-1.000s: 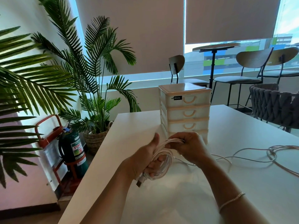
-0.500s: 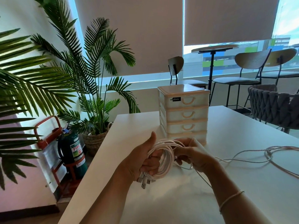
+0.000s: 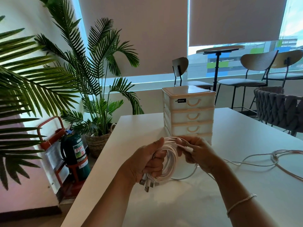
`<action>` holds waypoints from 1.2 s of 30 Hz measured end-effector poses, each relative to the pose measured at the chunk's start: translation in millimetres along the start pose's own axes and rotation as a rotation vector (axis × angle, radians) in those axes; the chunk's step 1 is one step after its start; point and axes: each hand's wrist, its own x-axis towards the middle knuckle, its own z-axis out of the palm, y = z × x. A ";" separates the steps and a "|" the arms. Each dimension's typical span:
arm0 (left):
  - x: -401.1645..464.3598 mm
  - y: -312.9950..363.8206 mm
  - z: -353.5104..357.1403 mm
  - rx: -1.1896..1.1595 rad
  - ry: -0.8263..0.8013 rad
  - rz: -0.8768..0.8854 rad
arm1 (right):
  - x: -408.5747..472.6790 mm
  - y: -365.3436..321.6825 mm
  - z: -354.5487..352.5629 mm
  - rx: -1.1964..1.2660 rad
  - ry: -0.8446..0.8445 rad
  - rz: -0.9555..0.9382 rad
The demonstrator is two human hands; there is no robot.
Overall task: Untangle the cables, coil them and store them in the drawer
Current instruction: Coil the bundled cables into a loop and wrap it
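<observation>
Smooth white cable coil (image 3: 170, 159), translucent plastic drawer unit (image 3: 188, 112), glossy white table (image 3: 246, 128)

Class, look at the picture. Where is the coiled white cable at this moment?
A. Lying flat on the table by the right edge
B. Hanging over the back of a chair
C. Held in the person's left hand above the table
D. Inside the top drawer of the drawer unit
C: the coiled white cable is gripped by the left hand above the table, while every drawer of the drawer unit is closed.

Windows: blinds (image 3: 234, 20) half down, daylight below.
Left: palms (image 3: 91, 66), extinguisher (image 3: 74, 153).
Right: high table (image 3: 219, 49), chairs (image 3: 255, 69).
</observation>
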 end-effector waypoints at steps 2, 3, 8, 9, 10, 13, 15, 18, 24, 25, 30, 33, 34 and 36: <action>-0.1 0.8 -0.8 -0.011 0.030 0.025 | 0.0 -0.5 0.4 -0.011 0.001 0.008; -0.3 1.2 -1.4 -0.009 0.039 0.028 | 0.3 0.1 -0.9 0.008 -0.016 0.005; 0.8 0.6 -1.2 0.038 0.043 0.011 | -2.9 -3.3 -9.1 -0.040 -0.080 -0.011; 1.0 0.7 -1.1 0.043 0.048 0.015 | -4.0 -4.0 -8.7 -0.117 -0.084 -0.044; 1.4 0.7 -1.4 0.049 0.053 0.019 | -5.1 -6.2 -6.4 -0.181 -0.069 -0.068; 3.0 -0.4 -2.1 0.068 0.063 0.016 | -2.9 -7.0 -2.5 -0.288 0.035 -0.144; 3.2 -1.2 -2.7 0.078 0.073 0.008 | 0.5 -3.0 -2.5 -0.426 0.129 -0.168; 2.1 -1.2 -4.0 0.073 0.083 0.013 | 3.1 4.1 -3.5 -0.630 0.179 -0.173; -0.8 2.5 -5.3 -0.015 0.109 0.065 | 4.4 10.8 9.1 -0.633 0.070 -0.115; -0.8 3.0 -5.3 -0.037 0.108 0.076 | 4.3 9.8 12.1 -0.546 0.062 -0.087; 2.0 2.9 -4.9 -0.128 0.115 0.142 | 5.1 6.6 23.1 -0.166 0.042 -0.003; 4.4 0.4 -4.6 -0.162 0.150 0.166 | 7.9 8.8 27.9 -0.239 0.110 0.039; 5.3 -0.3 -4.3 -0.175 0.157 0.171 | 8.9 9.7 29.9 -0.298 0.133 0.049; 7.2 -1.5 -3.6 -0.211 0.162 0.182 | 10.5 11.4 33.7 -0.408 0.164 0.051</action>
